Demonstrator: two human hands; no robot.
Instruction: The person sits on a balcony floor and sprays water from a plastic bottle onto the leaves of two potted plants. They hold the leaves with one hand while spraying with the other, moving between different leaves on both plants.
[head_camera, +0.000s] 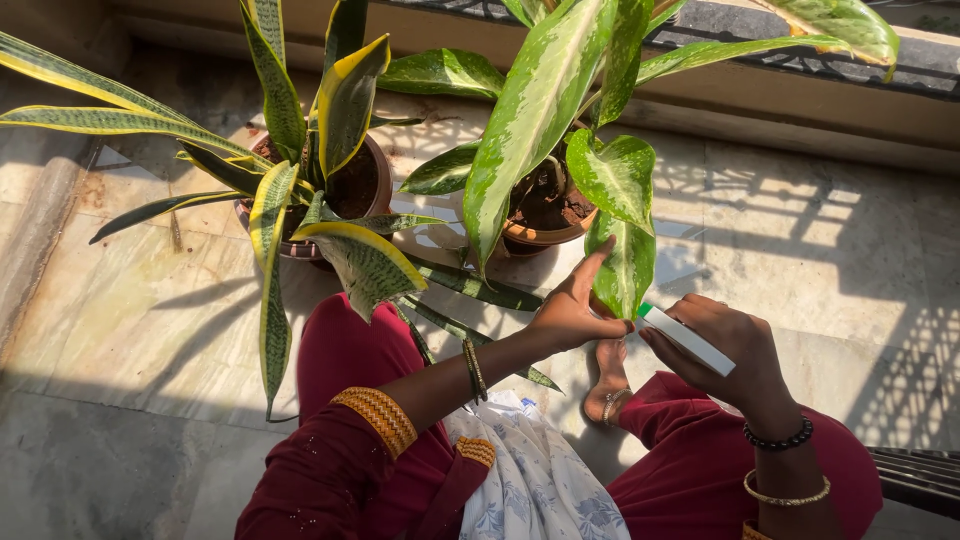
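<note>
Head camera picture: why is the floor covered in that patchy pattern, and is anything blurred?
Head view: hard sunlight from the upper right throws a lattice shadow and leaf shadows across the stone floor; the big variegated leaf glares bright; the lower left floor lies in deep shade. The left hand, right hand and white bottle look sharp, with no obvious blur.

One small package showed in the head view: a slim white box (690, 340), long and flat-sided, with a green end cap at its upper left tip. It lay at about four o'clock from the picture's middle, tilted so that the green end pointed toward ten o'clock and the other end toward four o'clock. The right hand (725, 350) gripped it from behind, fingers wrapped under its lower half. The left hand (575, 310) sat just beside the green tip, at nine o'clock from it. No labels, signs or screens showed.
</note>
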